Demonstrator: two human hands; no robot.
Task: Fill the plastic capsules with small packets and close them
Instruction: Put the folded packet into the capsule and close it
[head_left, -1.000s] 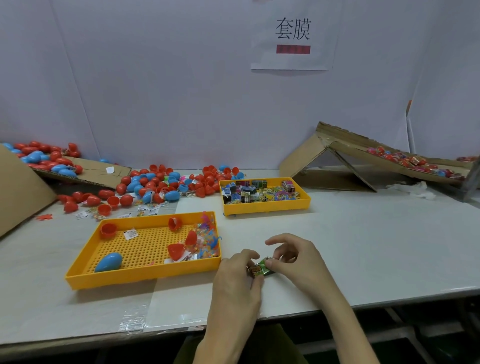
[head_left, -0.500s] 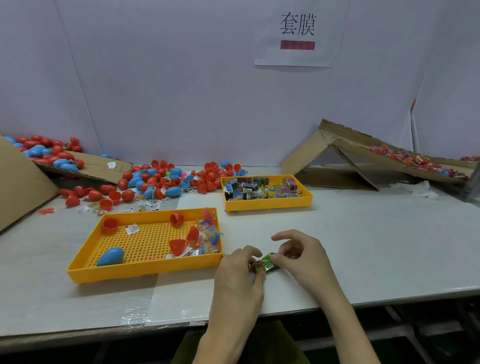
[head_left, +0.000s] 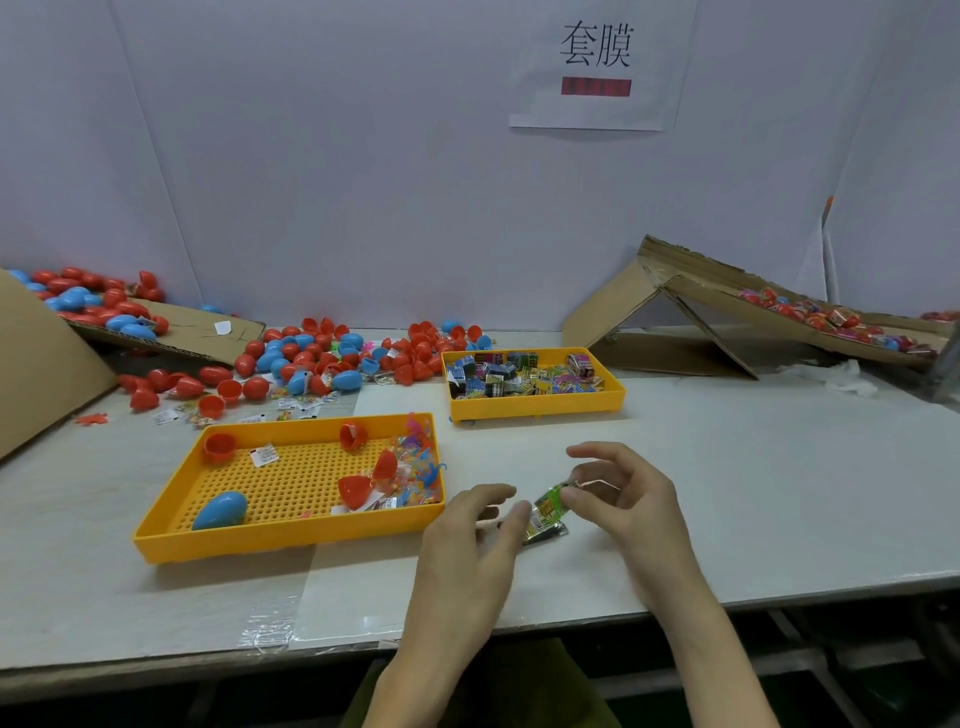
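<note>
We see the fingers (head_left: 574, 493) of the right hand (head_left: 634, 514) clamped on the upper end of a green packet (head_left: 548, 512), thumb and forefinger pinching it while the other fingers curl loosely above. The packet hangs tilted just over the desk (head_left: 727, 493), its lower end close to the surface. Half a second ago both hands pinched it tightly between them as a small folded bundle; now it looks drawn out longer, and the left hand (head_left: 467, 540) has loosened, its fingers apart and nearly straight, with only the thumb tip at the packet's left edge. We cannot tell whether that thumb truly touches it. Just left of the hands lies a yellow perforated tray (head_left: 291, 540) holding one closed blue capsule (head_left: 221, 510) at its near left corner, a red capsule half (head_left: 355, 491) near the middle, a red cup-shaped half (head_left: 219, 447) at the far left corner, and a cluster of clear toy packets (head_left: 415, 467) along its right side. Beyond the hands stands a smaller yellow tray (head_left: 535, 408) filled with colourful printed packets (head_left: 519, 376). Behind both trays a heap of red and blue capsules (head_left: 322, 358) spreads along the wall, some of it lying on a flat cardboard sheet (head_left: 176, 332) at the left. At the far right a cardboard ramp (head_left: 701, 291) carries wrapped capsules (head_left: 831, 317). Trays and heaps lie as they did a second ago.
</note>
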